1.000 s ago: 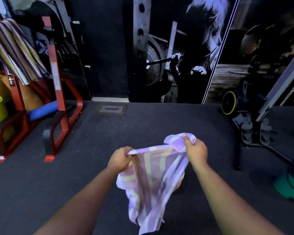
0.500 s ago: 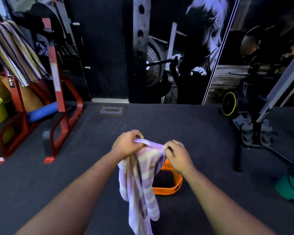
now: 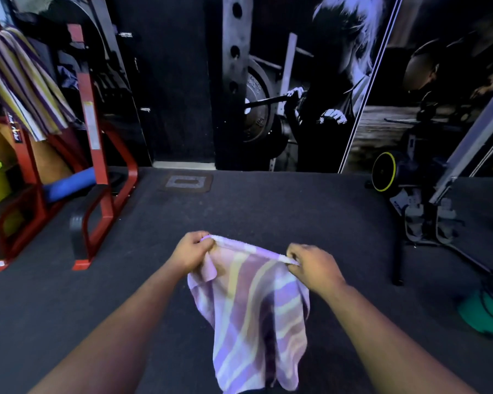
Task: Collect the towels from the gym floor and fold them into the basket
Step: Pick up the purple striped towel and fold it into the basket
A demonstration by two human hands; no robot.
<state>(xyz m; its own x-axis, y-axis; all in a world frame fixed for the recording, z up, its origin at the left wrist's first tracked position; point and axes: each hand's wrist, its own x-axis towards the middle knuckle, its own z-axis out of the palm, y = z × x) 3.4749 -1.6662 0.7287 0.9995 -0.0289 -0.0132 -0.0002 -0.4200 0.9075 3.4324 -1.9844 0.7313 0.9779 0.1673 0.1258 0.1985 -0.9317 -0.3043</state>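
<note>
The left hand (image 3: 192,251) and the right hand (image 3: 313,268) each pinch a top corner of the striped towel (image 3: 254,311), fingers curled tight on its edge. They hold it up in the air above the gym floor (image 3: 268,209) so it hangs flat, which looks like getting it ready to fold. The basket is not in sight, maybe hidden behind the towel.

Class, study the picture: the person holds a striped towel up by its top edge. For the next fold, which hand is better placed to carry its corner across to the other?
Probably the right hand: it pinches a clean, taut corner of the striped towel, whereas the left hand grips bunched cloth.
</note>
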